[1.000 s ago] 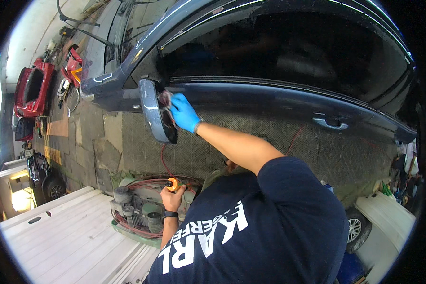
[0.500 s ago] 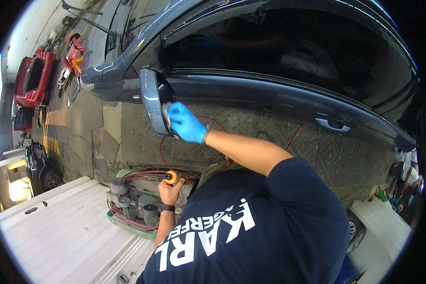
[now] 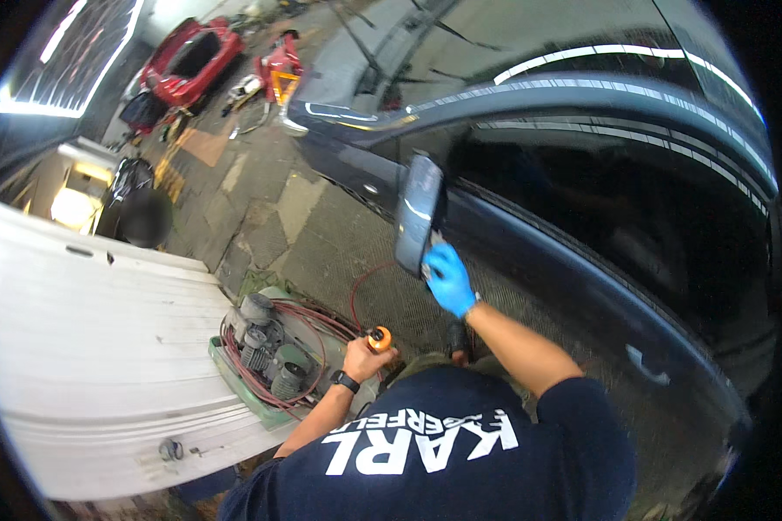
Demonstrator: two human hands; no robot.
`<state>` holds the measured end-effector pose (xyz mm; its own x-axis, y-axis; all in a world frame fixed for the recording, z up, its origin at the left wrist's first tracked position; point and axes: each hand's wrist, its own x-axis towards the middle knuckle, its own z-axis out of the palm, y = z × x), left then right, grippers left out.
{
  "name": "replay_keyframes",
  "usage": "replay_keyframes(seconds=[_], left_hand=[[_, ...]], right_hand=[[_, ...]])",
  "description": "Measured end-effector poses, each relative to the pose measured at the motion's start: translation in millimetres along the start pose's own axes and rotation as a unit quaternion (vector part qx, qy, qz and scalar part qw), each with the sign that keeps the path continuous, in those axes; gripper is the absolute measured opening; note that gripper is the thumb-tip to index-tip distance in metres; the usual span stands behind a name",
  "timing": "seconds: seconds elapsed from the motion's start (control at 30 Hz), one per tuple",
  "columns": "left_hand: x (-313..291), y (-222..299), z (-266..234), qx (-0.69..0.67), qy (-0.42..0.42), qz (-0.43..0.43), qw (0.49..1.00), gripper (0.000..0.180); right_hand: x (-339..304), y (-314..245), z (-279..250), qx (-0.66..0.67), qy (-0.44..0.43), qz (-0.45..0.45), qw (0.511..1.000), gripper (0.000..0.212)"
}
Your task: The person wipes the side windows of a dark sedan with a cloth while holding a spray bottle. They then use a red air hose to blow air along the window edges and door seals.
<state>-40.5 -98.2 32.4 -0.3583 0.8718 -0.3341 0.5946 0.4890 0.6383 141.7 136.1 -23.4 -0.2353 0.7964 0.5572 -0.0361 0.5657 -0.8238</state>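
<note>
My right hand (image 3: 450, 280), in a blue glove, is closed at the inner edge of a dark blue car's side mirror (image 3: 419, 208). A small pale piece that looks like a cloth (image 3: 436, 237) shows between its fingers and the mirror; most of it is hidden by the glove. The mirror housing carries light streaks. Lower and to the left, my bare left hand (image 3: 361, 358), with a dark watch on the wrist, is wrapped round a small orange bottle (image 3: 380, 339) with a black top. That bottle is held in front of my body, apart from the car.
Beside my left arm stands a green air compressor (image 3: 291, 369) with red hose coiled over it. A white panelled surface (image 3: 96, 347) fills the lower left. The car door (image 3: 565, 260) runs along the right. Red car body parts (image 3: 191, 65) lie at the far left.
The view has turned, so the car and mirror now sit further right and slant more. My right hand stays at the mirror, now nearer its lower end. My left hand still holds the bottle.
</note>
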Motion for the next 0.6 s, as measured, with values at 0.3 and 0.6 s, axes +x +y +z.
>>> replay_keyframes(seconds=[0.3,0.6], left_hand=[[-12,19,0,0.002,-0.051,-0.004,0.999,0.048],[37,54,47,0.001,-0.100,0.064,0.993,0.051]], right_hand=[[95,14,2,0.246,0.075,0.320,0.912,0.038],[12,-15,-29,0.254,-0.021,0.375,0.891,0.045]])
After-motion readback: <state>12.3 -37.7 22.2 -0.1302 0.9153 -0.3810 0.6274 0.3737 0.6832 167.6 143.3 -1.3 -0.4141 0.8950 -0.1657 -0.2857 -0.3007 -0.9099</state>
